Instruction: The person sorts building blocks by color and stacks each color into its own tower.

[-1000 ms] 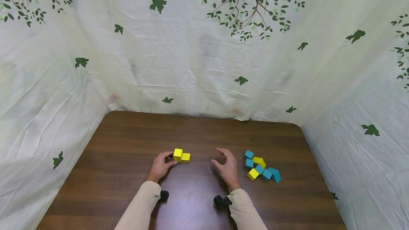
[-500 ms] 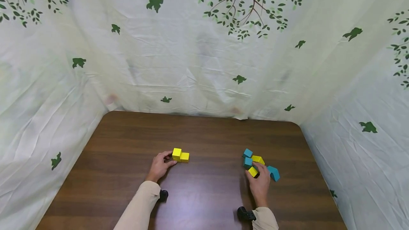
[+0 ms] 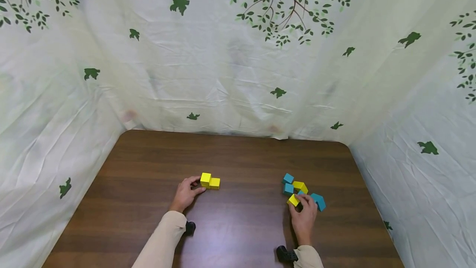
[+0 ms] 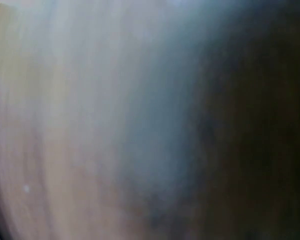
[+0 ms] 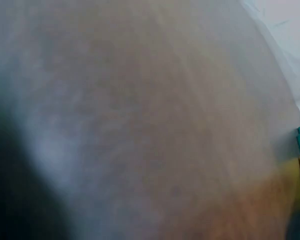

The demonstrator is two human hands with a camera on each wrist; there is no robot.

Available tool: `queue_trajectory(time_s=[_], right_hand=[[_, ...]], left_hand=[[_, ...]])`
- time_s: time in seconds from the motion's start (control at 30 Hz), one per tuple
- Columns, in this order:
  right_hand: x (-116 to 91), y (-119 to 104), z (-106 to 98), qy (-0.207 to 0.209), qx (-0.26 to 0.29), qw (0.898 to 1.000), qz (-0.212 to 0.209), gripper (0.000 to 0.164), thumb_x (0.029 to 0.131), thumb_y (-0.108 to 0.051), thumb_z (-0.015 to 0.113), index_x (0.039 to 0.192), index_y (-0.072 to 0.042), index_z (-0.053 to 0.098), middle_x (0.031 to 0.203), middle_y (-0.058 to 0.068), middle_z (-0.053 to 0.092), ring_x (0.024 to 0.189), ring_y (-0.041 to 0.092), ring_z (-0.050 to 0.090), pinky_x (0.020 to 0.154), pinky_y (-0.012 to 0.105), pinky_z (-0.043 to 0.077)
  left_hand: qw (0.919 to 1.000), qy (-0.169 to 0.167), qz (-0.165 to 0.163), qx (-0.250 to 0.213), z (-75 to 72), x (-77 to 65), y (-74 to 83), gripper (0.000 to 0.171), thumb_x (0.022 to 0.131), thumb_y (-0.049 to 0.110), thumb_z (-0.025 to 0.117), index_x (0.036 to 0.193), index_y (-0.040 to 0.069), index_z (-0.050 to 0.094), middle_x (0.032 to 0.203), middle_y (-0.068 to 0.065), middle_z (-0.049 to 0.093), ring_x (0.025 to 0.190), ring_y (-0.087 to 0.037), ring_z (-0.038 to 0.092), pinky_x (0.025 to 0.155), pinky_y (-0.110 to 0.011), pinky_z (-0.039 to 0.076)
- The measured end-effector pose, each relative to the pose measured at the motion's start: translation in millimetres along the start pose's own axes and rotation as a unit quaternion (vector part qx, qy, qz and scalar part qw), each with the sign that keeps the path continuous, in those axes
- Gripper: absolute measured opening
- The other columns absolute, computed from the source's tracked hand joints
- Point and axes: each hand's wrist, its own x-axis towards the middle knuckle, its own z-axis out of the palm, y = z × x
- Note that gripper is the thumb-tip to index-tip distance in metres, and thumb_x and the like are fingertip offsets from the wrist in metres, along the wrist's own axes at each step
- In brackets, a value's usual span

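Count on the table (image 3: 238, 152): four yellow cubes in all. Two sit touching as a pair at left centre (image 3: 210, 181); two more lie in the cluster at right (image 3: 300, 186), (image 3: 293, 200). Teal cubes: four visible in that right cluster (image 3: 288, 178), (image 3: 288, 189), (image 3: 318, 201), one mostly hidden by fingers (image 3: 300, 193). Hands: two, left hand (image 3: 185, 195) and right hand (image 3: 304, 216).

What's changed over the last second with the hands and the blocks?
The right hand moved right from mid-table to the mixed pile and now pinches a yellow block at its near edge; it had reached it half a second ago and has barely shifted since. A teal block by the yellow one is now hidden under the hand. The left hand stayed against the two yellow blocks, which have not moved.
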Motion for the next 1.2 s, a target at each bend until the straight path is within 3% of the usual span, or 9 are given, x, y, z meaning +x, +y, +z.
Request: queue_trajectory(time_s=[0.5, 0.8, 1.0, 1.2], right_hand=[[-8, 2, 3, 0.014, -0.004, 0.999, -0.048, 0.03, 0.071, 0.009, 0.079, 0.1, 0.006, 0.072, 0.108, 0.017, 0.057, 0.095, 0.031, 0.047, 0.082, 0.044, 0.036], [-10, 1, 2, -0.013, 0.016, 1.0, 0.002, 0.039, 0.073, 0.003, 0.081, 0.11, 0.001, 0.069, 0.103, 0.013, 0.06, 0.082, 0.022, 0.054, 0.071, 0.03, 0.048], [-10, 1, 3, -0.057, 0.01, 0.997, 0.044, 0.039, 0.075, -0.001, 0.08, 0.112, 0.0, 0.067, 0.096, 0.011, 0.062, 0.084, 0.023, 0.056, 0.073, 0.037, 0.049], [-11, -1, 6, -0.055, 0.022, 0.997, 0.05, 0.04, 0.074, 0.003, 0.079, 0.111, 0.0, 0.066, 0.095, 0.011, 0.061, 0.084, 0.025, 0.058, 0.072, 0.036, 0.051]], left_hand=[[1.0, 0.0, 0.0, -0.002, 1.1, 1.1, -1.7, 0.043, 0.08, 0.011, 0.078, 0.119, -0.001, 0.065, 0.093, -0.01, 0.06, 0.091, -0.027, 0.054, 0.083, -0.044, 0.045], [1.0, 0.0, 0.001, -0.001, 1.8, 0.4, -1.9, 0.042, 0.081, 0.011, 0.078, 0.119, -0.001, 0.065, 0.094, -0.01, 0.06, 0.091, -0.027, 0.055, 0.083, -0.045, 0.045], [1.0, -0.001, -0.003, -0.005, 1.6, -0.4, -0.2, 0.043, 0.081, 0.01, 0.077, 0.12, -0.001, 0.064, 0.095, -0.011, 0.06, 0.092, -0.028, 0.055, 0.084, -0.046, 0.046], [1.0, -0.001, -0.005, -0.005, 1.9, 0.0, 0.0, 0.044, 0.081, 0.01, 0.077, 0.121, -0.001, 0.064, 0.097, -0.012, 0.061, 0.093, -0.028, 0.055, 0.085, -0.046, 0.046]])
